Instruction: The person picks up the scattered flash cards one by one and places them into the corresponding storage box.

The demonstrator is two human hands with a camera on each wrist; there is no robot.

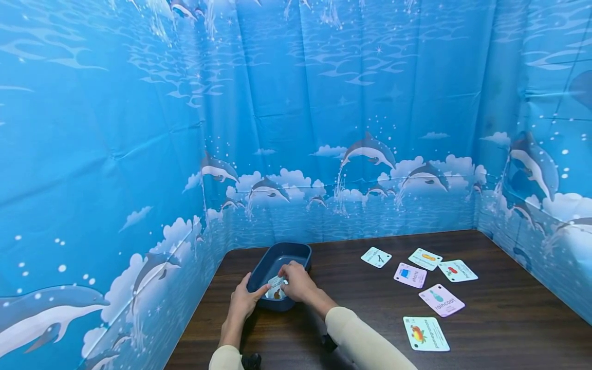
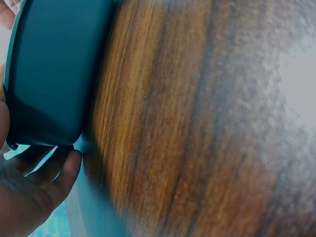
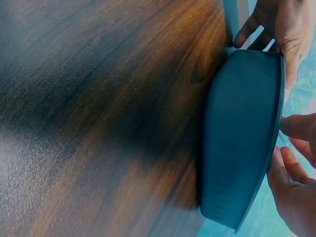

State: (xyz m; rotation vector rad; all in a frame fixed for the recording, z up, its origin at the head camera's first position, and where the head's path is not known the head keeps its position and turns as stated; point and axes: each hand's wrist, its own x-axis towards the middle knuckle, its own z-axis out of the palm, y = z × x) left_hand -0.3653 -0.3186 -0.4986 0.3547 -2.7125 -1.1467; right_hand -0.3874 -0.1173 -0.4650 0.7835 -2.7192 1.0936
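Observation:
A dark blue oblong plastic bin (image 1: 276, 304) stands at the left of the table. My left hand (image 1: 243, 298) grips its left side, fingers along the outer wall and thumb over the rim at a card. With thumb and fingers inside the bin, my right hand (image 1: 298, 282) pinches that white-green picture card (image 1: 276, 289), which shows a brown picture and partly covered lettering. In the left wrist view, fingertips of the left hand (image 2: 42, 190) sit against the bin's end. The bin's side wall (image 3: 242, 133) hides the card in the right wrist view.
Several picture cards lie on the brown wooden table (image 1: 342, 288) to the right, among them a pomegranate card (image 1: 426, 334), a raincoat card (image 1: 441, 300) and a shorts card (image 1: 410, 275). A blue dolphin-print curtain (image 1: 296, 128) surrounds the table's back and sides.

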